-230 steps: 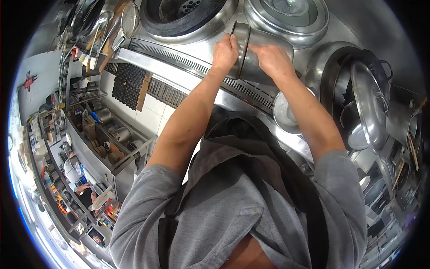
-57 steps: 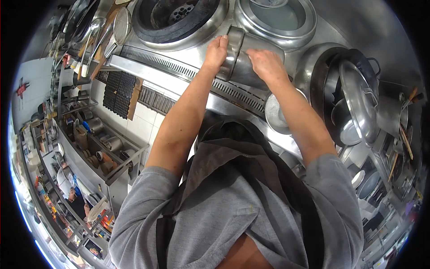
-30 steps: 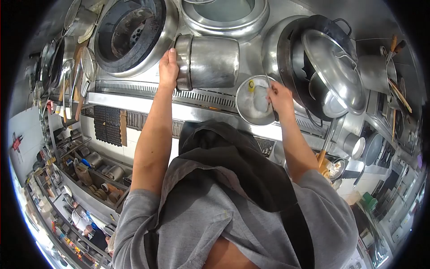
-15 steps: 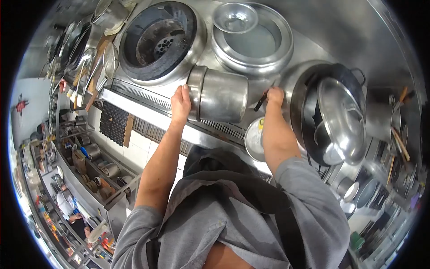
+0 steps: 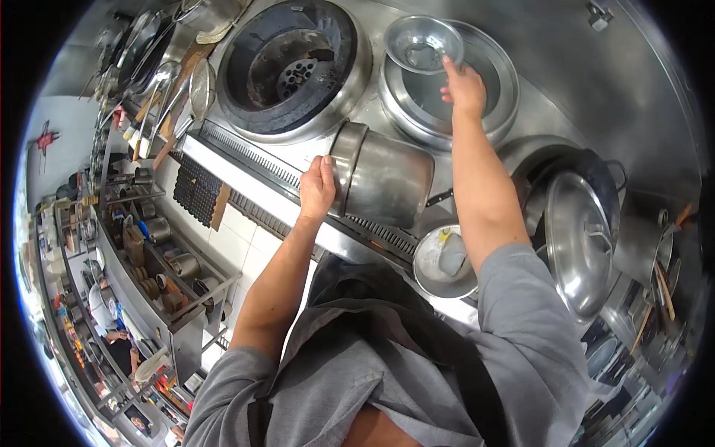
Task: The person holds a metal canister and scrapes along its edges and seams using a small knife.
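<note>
A large metal pot (image 5: 389, 179) lies on its side on the stove top. My left hand (image 5: 318, 186) is closed on the rim at its left end. Farther up, my right hand (image 5: 465, 88) has its thumb on the edge of a small metal bowl (image 5: 417, 37), with the other fingers curled below. That bowl rests on the rim of a round well of water (image 5: 477, 45). A black-handled tool (image 5: 439, 197) lies at the big pot's right end, its other end hidden. Nearer me is a shallow pan (image 5: 428, 257) holding a grey pad and something yellow.
An open wok burner (image 5: 290, 71) stands at the upper left. To the right are a dark wok (image 5: 599, 167) and a leaning steel lid (image 5: 577, 242). Strainers and ladles (image 5: 201, 89) lie at the left. Another person's arm (image 5: 134, 357) shows at the far lower left.
My right hand has let go of the black-handled tool beside the big pot and moved up to the small bowl. My left hand stays on the pot's rim. The view has shifted.
</note>
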A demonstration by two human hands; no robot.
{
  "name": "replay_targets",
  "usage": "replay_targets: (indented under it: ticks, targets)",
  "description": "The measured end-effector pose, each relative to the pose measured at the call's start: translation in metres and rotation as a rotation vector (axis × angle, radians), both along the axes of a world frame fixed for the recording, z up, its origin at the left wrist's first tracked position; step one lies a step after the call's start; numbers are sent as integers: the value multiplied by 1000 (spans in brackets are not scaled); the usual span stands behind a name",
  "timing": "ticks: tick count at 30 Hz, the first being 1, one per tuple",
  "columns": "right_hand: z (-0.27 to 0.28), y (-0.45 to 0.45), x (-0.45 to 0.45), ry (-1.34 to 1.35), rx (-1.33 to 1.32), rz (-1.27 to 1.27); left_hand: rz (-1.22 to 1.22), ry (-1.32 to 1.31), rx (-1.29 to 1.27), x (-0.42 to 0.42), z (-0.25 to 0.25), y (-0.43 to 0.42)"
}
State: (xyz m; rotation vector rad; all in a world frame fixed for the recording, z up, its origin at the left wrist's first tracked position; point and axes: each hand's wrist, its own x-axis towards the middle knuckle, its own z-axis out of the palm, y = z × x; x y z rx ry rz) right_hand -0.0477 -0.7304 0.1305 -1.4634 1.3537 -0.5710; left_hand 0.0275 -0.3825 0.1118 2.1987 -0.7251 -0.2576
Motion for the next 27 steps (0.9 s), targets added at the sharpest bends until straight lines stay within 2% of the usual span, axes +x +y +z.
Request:
replay_targets:
  ticks: [1, 3, 4, 5, 7, 9, 10, 12, 17, 19, 24, 27]
  targets:
    - [-5, -11, 6, -10, -3, 15, 15, -10, -3, 0, 0, 1]
    - [-27, -30, 17, 146, 41, 171, 0, -7, -22, 0, 1, 0]
    - [-40, -31, 23, 111, 16, 38, 9, -1, -4, -2, 5, -2]
    - [-41, -38, 22, 107, 14, 50, 22, -6, -6, 0, 9, -5]
    - [-43, -52, 4, 359, -552, -23, 23, 0, 13, -2, 13, -7]
    - [-30, -62, -14, 406, -912, 16, 33, 27, 32, 1, 9, -11]
    - [-24, -62, -23, 412, -907, 26, 21, 34, 5, 1, 10, -14]
    - [-13, -56, -40, 290, -1097, 89, -5, 27, -36, 3, 10, -19]
    - [-15, -31, -56, 330, -1035, 249, -40, -27, -26, -3, 5, -24]
    - [-16, -26, -58, 439, -748, 177, -85, -45, -62, -2, 1, -25]
    - [-7, -24, -83, 384, -629, 182, -119, -133, -169, 4, -6, -29]
    - [17, -7, -92, 303, -600, 258, -109, -92, -143, 5, -5, -32]
